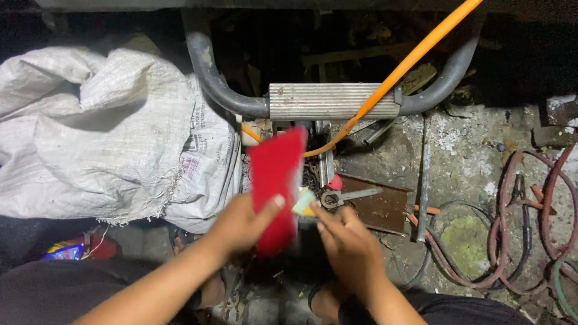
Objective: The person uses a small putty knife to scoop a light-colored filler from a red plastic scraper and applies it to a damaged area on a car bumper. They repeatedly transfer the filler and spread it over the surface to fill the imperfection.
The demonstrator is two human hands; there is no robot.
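My left hand [241, 224] grips a flat red object [276, 180], blurred by motion, held upright over a cluttered spot of ground. My right hand [346, 241] is just right of it, fingers pinched around a small pale yellow and blue piece [303, 203] at the red object's lower right edge. Below the hands lie metal bits, and a ring spanner [346, 197] rests on a rusty brown plate [379, 207].
A large white woven sack [108, 132] fills the left. A ribbed metal step [331, 101] on a curved grey tube spans the top, crossed by an orange hose [415, 57]. Coiled reddish hoses [530, 216] lie at right on rough concrete. A red container [78, 248] sits lower left.
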